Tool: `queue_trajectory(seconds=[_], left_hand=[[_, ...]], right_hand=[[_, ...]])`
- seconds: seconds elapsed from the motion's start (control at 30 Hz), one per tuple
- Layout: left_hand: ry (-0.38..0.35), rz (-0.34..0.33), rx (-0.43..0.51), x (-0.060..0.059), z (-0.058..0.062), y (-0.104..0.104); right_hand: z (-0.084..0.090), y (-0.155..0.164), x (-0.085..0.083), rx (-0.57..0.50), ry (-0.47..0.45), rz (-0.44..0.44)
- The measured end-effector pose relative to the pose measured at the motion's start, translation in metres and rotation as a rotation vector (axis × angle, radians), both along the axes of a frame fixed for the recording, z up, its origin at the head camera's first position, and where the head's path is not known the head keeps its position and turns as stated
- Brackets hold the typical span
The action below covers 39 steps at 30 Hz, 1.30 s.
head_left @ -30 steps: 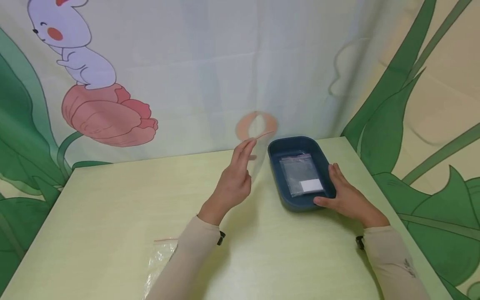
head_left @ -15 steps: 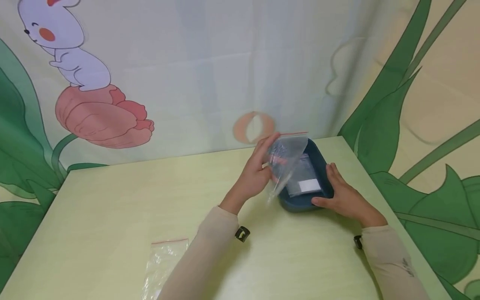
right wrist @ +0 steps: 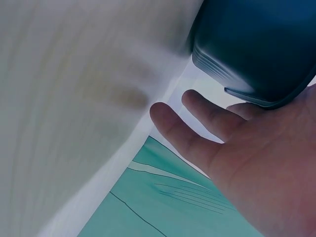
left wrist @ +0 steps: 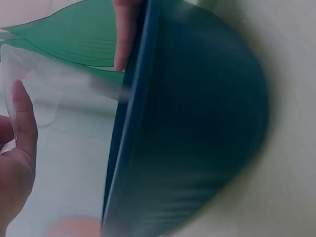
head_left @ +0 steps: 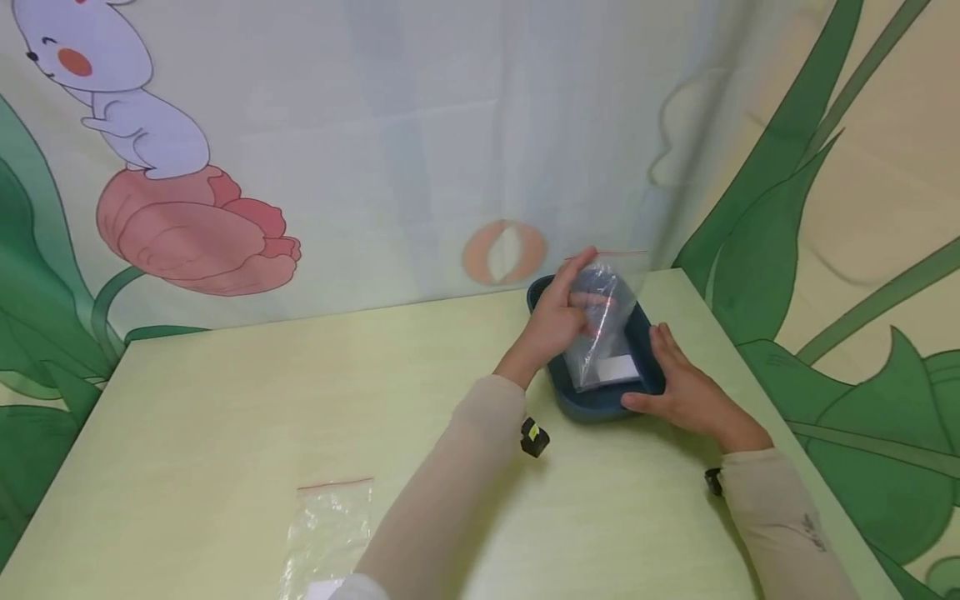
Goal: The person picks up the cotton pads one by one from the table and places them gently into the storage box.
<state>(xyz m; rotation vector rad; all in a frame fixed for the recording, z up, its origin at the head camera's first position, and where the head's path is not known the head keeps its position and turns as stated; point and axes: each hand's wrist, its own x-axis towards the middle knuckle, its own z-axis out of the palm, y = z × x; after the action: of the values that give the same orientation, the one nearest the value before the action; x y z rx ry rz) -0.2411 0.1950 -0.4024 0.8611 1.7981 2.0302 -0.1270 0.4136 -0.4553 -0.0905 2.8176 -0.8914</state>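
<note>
Left hand (head_left: 558,321), fingers pinching a clear bag (head_left: 600,304), holds it over the blue tray (head_left: 592,404); right hand (head_left: 686,392) steadies the rim, fingers relaxed. Lower flat onto the bag (head_left: 607,371) inside.

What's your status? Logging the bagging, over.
Left hand holds clear zip bag over blue tray. Right hand steadies tray's near rim. Nothing blocking; spare bag lies apart.

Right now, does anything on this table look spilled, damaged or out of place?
Nothing stands out. The left hand holds a clear zip bag over the blue tray, the right hand steadies it, another zip bag lies flat.
</note>
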Motion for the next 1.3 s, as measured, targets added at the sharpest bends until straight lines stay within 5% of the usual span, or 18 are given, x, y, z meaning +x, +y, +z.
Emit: queue_trajectory(seconds=[0.1,0.27,0.33,0.53,0.83,1.17,1.3], left_hand=[[0.011,0.062,-0.118,-0.008,-0.007,0.006],[0.305,0.126,-0.640,-0.022,-0.024,0.008],[0.398,0.114,-0.748,-0.025,-0.029,0.007],[0.515,0.088,-0.790,-0.027,-0.030,0.007],[0.551,0.040,-0.863,-0.023,-0.027,0.009],[0.566,0.224,-1.033,-0.018,-0.031,0.013],[0.608,0.212,-1.069,-0.018,-0.032,0.010]], right_hand=[[0.001,-0.002,-0.001,-0.004,0.004,-0.006],[0.002,-0.004,-0.001,-0.004,0.006,0.000],[0.002,-0.005,-0.001,-0.006,0.009,0.004],[0.006,-0.005,-0.002,-0.002,0.021,0.002],[0.005,-0.003,0.000,-0.004,0.024,0.001],[0.003,-0.003,0.003,-0.006,0.021,-0.003],[0.002,-0.003,0.003,-0.001,0.012,-0.014]])
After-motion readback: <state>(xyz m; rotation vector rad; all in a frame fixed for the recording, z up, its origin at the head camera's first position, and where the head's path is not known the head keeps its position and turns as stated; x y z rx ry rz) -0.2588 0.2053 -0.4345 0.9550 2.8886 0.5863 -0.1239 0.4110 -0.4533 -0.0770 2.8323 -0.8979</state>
